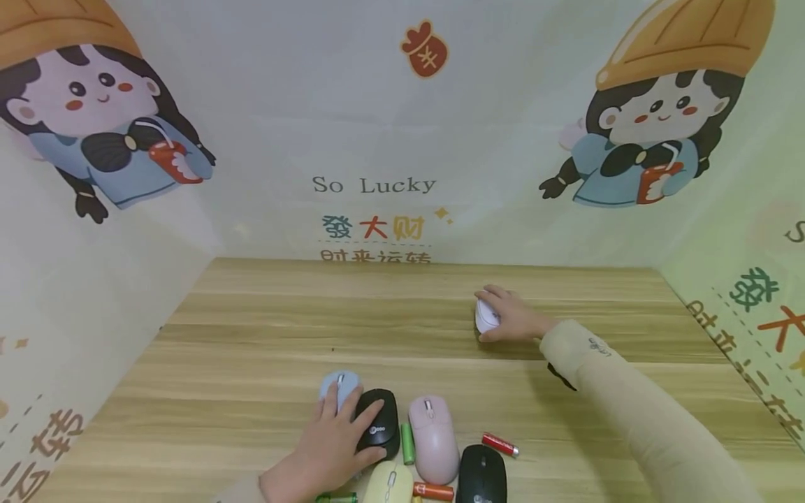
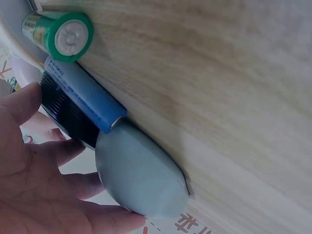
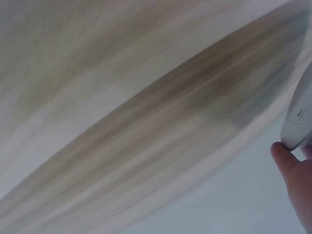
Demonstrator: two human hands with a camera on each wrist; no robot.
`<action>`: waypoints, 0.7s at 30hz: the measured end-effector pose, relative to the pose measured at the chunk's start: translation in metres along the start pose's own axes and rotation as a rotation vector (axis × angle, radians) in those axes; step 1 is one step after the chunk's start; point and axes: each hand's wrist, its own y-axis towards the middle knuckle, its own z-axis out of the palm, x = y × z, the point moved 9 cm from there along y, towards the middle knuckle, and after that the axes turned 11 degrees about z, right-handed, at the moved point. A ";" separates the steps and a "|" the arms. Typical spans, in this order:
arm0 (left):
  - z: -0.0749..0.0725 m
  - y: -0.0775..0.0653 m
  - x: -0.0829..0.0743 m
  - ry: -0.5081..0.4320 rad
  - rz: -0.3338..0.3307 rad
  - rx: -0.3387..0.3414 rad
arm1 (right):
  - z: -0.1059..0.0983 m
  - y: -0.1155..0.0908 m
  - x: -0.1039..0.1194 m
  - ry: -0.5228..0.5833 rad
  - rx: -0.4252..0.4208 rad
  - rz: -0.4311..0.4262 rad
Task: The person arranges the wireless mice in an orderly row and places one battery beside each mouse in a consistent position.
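In the head view my right hand (image 1: 512, 318) grips a white computer mouse (image 1: 486, 316) at the far right part of the table, thumb and fingers on its sides. The right wrist view shows the white mouse (image 3: 298, 117) at its right edge, over the wood. My left hand (image 1: 327, 433) rests with spread fingers over a light blue mouse (image 1: 339, 385) and a black mouse (image 1: 380, 423). From the left wrist, fingertips touch the blue mouse (image 2: 141, 170), and a blue battery (image 2: 90, 95) lies against the black mouse (image 2: 66, 109).
Near the front edge are a pink mouse (image 1: 434, 440), a yellow mouse (image 1: 390, 483) and a second black mouse (image 1: 482, 476). A green battery (image 1: 407, 444), a red battery (image 1: 500, 445) and an orange battery (image 1: 434, 492) lie among them. A printed cloth (image 1: 377, 126) walls the wooden table (image 1: 283, 314).
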 end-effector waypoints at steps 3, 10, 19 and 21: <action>0.000 0.000 -0.001 0.000 -0.002 0.006 | -0.001 0.008 -0.012 -0.030 0.018 0.038; 0.001 0.001 -0.001 0.000 -0.002 0.007 | 0.006 0.017 -0.025 -0.036 0.098 0.053; 0.000 0.001 -0.001 0.009 -0.003 0.002 | 0.014 0.023 -0.032 -0.025 0.126 0.053; 0.000 0.000 -0.001 0.010 -0.007 0.004 | 0.015 0.025 -0.030 -0.025 0.128 0.042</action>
